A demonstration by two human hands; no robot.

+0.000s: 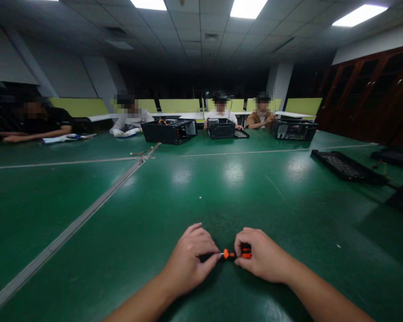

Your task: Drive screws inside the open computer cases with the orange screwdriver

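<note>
Low over the green table (188, 205), close to me, both hands are on one small screwdriver (226, 254) with an orange and black handle. It lies crosswise between them. My left hand (193, 252) pinches its thin metal shaft between thumb and fingers, and the tip is hidden there. The fingers of my right hand (260, 255) curl round the handle end, where orange and black parts show in the gap of the grip.
Across the table, people sit behind black computer cases (169, 131). A black panel (351, 167) lies at the right, with more dark parts at the edge. A grey strip (70, 232) crosses the left side. One tiny white bit (338, 246) lies right of my hands.
</note>
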